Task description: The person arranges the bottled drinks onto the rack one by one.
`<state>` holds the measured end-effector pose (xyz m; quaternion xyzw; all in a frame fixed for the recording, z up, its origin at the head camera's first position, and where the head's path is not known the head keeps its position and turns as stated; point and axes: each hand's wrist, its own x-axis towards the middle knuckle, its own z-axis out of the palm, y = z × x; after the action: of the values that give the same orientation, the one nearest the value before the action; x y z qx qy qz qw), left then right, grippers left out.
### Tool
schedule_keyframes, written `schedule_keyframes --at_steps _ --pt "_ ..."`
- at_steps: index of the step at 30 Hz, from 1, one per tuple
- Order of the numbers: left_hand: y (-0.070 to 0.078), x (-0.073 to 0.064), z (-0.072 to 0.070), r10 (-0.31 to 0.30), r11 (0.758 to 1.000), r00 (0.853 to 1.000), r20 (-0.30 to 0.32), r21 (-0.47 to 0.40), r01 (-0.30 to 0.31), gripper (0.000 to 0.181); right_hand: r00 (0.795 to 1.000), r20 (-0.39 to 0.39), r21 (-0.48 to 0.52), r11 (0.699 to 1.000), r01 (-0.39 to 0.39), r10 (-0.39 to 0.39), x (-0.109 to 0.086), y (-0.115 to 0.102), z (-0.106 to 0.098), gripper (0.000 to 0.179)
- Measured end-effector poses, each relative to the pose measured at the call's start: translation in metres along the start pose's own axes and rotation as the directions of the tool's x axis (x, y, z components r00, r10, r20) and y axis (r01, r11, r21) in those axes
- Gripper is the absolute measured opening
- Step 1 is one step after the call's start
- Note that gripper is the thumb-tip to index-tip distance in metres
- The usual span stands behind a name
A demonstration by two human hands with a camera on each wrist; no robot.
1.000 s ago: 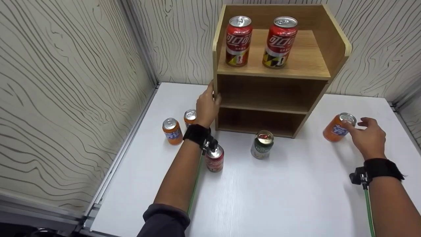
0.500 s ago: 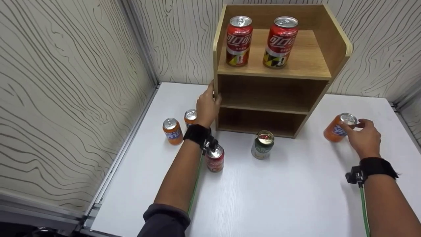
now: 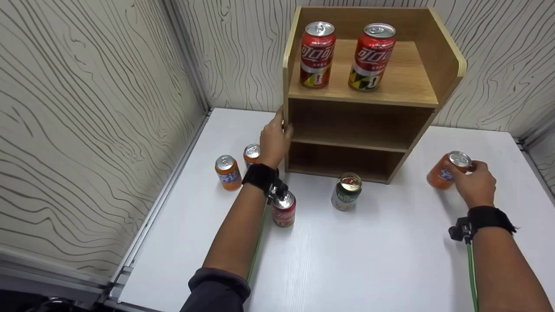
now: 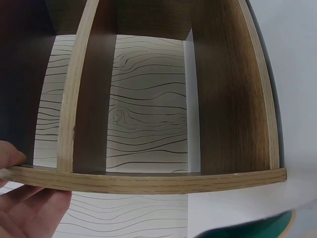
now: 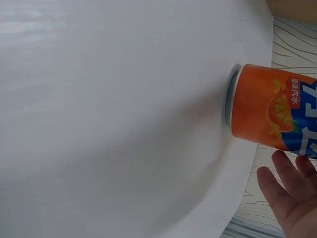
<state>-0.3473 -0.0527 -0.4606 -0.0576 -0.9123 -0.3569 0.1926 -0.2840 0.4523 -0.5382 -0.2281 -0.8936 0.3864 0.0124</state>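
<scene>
A wooden shelf unit (image 3: 362, 100) stands at the back of the table, and my left hand (image 3: 275, 141) grips its left side panel. In the left wrist view the thumb lies inside the panel (image 4: 173, 183) and the fingers outside. At the right, an orange soda can (image 3: 438, 174) stands upright on the table. My right hand (image 3: 476, 185) pinches it near the top, thumb in front and a finger behind. The right wrist view shows the can's orange side (image 5: 253, 106) with fingertips (image 5: 292, 181) along it; the thumb is out of that view.
Two red cola cans (image 3: 318, 56) stand on the shelf's top. A green and white can (image 3: 346, 197) is before the shelf. Near my left forearm are another red can (image 3: 284, 214) and two orange cans (image 3: 228, 177). Patterned walls (image 3: 243, 56) border the white table (image 3: 373, 264).
My right hand has moved left onto the orange soda can, its thumb now across the can's front. My left hand stays on the shelf panel.
</scene>
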Motion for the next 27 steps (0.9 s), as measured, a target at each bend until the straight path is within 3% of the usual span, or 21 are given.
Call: schedule_keyframes --at_steps 7,16,27 --pt "-0.001 0.0 0.0 0.004 1.0 1.0 -0.009 -0.004 -0.004 0.055 0.999 0.029 0.056 0.997 -0.043 0.042 0.005 0.004 0.003 0.118" --pt "-0.001 0.0 -0.001 -0.008 1.0 1.0 -0.01 -0.002 0.008 0.055 0.999 0.037 0.122 0.992 -0.037 0.033 0.008 0.001 0.009 0.115" --pt "0.0 0.0 0.001 -0.02 1.0 1.0 -0.001 -0.013 0.02 0.056 0.996 0.036 0.269 0.959 -0.086 0.079 0.01 0.005 0.021 0.108"
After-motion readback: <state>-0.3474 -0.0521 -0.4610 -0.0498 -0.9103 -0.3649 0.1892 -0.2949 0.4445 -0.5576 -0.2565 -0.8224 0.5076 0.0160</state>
